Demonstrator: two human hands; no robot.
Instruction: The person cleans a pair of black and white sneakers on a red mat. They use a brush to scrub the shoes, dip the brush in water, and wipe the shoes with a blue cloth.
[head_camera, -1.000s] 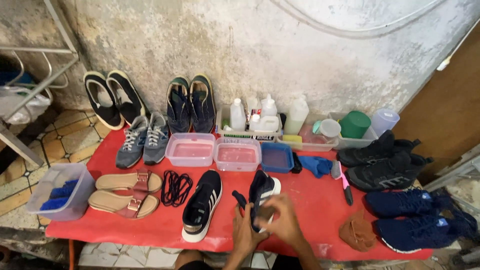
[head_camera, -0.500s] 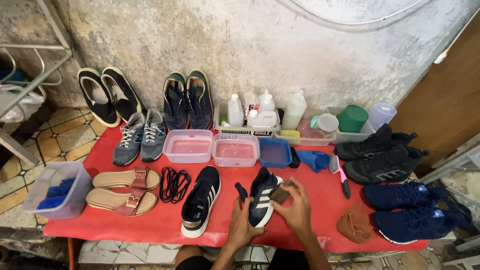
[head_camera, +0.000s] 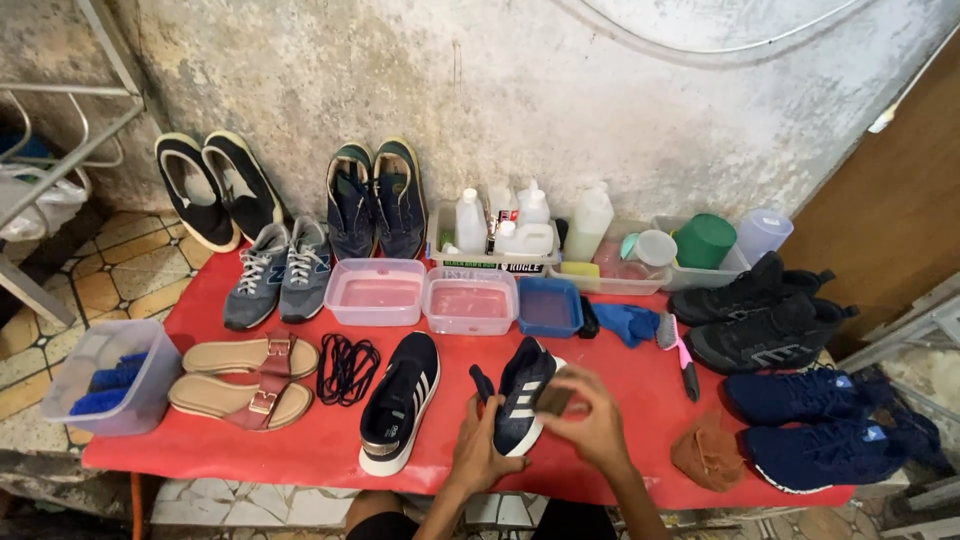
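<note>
A dark navy sneaker with white stripes (head_camera: 525, 385) stands tilted on the red table (head_camera: 640, 380), near the front edge. My left hand (head_camera: 482, 448) grips its lower side. My right hand (head_camera: 590, 420) presses a small brown brush or pad (head_camera: 553, 400) against the shoe's upper. Its mate, a black sneaker with white sole (head_camera: 400, 400), lies just to the left. A bundle of black laces (head_camera: 347, 367) lies beside that.
Three plastic tubs (head_camera: 470, 300) sit mid-table, with bottles in a tray (head_camera: 500, 240) behind. Tan sandals (head_camera: 245, 378), grey sneakers (head_camera: 275, 275) and a bin (head_camera: 100, 375) lie left. Black shoes (head_camera: 765, 310), blue shoes (head_camera: 815, 425), a brown cloth (head_camera: 708, 455) and a pink brush (head_camera: 685, 358) lie right.
The view has shifted slightly. My hands have turned the navy sneaker and lifted it, and my right hand has come over its upper with the brown pad.
</note>
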